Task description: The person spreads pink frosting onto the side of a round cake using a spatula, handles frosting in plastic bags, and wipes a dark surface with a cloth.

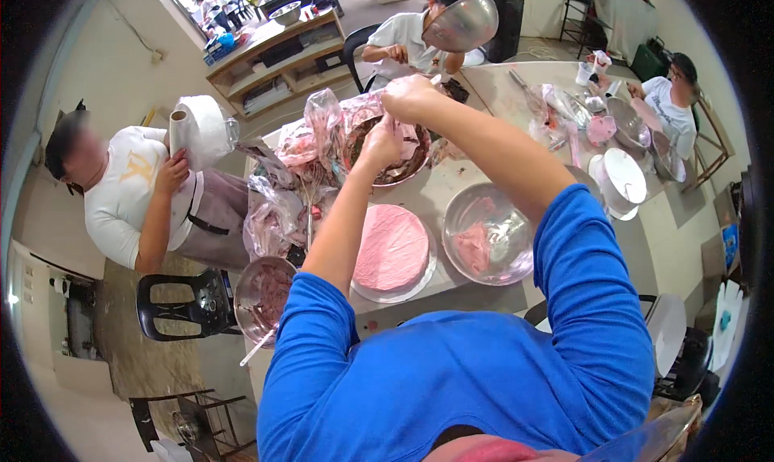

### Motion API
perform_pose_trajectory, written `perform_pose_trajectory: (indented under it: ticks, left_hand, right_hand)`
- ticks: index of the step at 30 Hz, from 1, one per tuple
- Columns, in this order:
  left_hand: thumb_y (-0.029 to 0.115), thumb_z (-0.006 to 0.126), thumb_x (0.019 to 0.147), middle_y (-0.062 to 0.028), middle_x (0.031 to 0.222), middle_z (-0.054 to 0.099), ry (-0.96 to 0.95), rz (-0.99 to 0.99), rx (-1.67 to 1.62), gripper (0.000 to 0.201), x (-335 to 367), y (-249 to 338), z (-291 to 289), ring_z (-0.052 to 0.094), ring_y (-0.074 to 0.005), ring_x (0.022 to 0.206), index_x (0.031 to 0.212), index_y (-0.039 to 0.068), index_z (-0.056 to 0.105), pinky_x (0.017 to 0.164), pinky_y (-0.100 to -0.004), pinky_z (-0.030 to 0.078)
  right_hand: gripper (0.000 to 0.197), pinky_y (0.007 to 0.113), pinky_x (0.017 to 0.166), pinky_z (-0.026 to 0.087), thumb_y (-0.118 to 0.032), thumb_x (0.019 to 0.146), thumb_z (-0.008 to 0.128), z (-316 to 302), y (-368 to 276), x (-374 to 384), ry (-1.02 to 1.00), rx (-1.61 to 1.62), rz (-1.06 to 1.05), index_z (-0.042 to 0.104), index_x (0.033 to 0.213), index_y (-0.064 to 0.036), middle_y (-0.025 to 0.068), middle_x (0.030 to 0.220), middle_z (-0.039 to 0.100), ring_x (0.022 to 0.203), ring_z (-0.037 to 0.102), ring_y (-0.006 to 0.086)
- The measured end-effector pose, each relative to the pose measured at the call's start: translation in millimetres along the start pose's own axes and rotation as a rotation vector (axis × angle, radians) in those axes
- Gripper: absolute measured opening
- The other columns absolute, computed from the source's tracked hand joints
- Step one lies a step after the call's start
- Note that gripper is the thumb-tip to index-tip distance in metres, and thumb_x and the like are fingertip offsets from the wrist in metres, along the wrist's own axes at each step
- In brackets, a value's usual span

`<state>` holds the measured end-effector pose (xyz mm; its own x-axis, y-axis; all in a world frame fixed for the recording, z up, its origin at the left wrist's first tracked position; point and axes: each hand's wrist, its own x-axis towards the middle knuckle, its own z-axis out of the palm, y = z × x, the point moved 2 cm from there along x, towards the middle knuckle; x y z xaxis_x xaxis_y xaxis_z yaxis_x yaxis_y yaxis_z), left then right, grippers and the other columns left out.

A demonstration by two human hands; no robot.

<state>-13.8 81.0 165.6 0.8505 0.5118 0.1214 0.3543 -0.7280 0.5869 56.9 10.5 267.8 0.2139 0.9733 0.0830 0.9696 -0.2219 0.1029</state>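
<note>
Over a metal bowl (416, 169) smeared with dark brown and pink, my two arms reach forward. My right hand (413, 99) is closed above its far rim. Lower and closer to me, my left hand (382, 145) is closed too, its upper end meeting the right. What they grip is mostly hidden; pinkish plastic shows beside them. Nearer me, a round cake (391, 248) coated in pink frosting rests on a white round board (403, 295). To its right stands a metal bowl (516, 256) with pink frosting inside.
Crumpled plastic bags (270, 212) lie left of the cake. A metal bowl (266, 297) with a white-handled utensil (256, 347) sits at the near left. At right is a white round cake-like form (625, 176). Three people are around the table; the left one holds a plastic roll (197, 131).
</note>
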Motion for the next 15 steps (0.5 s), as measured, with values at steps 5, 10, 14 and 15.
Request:
perform_pose_trajectory:
  ticks: [5, 10, 14, 15]
  left_hand:
    - [0.017, 0.046, 0.079, -0.0228, 0.119, 0.046, 0.104, 0.007, -0.112, 0.057, -4, -5, -2, 0.044, -0.0333, 0.113, 0.132, 0.006, 0.029, 0.094, -0.0374, 0.034]
    - [-0.002, 0.040, 0.065, -0.0229, 0.126, 0.042, 0.062, -0.083, -0.175, 0.068, 4, -26, 5, 0.039, -0.0288, 0.120, 0.132, 0.003, 0.030, 0.099, -0.0310, 0.027]
    - [0.000, 0.041, 0.066, -0.0235, 0.124, 0.043, 0.077, -0.025, -0.223, 0.066, 8, -36, 9, 0.040, -0.0306, 0.118, 0.131, 0.002, 0.030, 0.097, -0.0315, 0.031]
    - [0.001, 0.041, 0.067, -0.0239, 0.124, 0.043, 0.079, -0.015, -0.222, 0.065, 9, -37, 9, 0.040, -0.0319, 0.117, 0.131, 0.002, 0.029, 0.096, -0.0322, 0.032]
  right_hand:
    - [0.025, 0.036, 0.077, 0.047, -0.012, 0.073, 0.053, -6, 5, 2, -0.058, 0.107, 0.078, 0.063, 0.094, -0.0031, 0.0154, 0.103, 0.059, 0.096, 0.058, 0.0270]
    - [0.025, 0.037, 0.079, 0.046, -0.007, 0.071, 0.051, -1, 22, 3, -0.053, 0.212, 0.181, 0.063, 0.093, -0.0016, 0.0171, 0.103, 0.059, 0.096, 0.057, 0.0287]
    - [0.019, 0.038, 0.076, 0.046, -0.009, 0.069, 0.051, 8, 41, 3, 0.073, 0.196, 0.043, 0.066, 0.078, -0.0012, 0.0206, 0.086, 0.061, 0.086, 0.059, 0.0316]
    - [0.018, 0.038, 0.074, 0.046, -0.010, 0.067, 0.053, 11, 46, 2, 0.143, 0.239, 0.116, 0.066, 0.075, -0.0019, 0.0199, 0.081, 0.062, 0.081, 0.060, 0.0308]
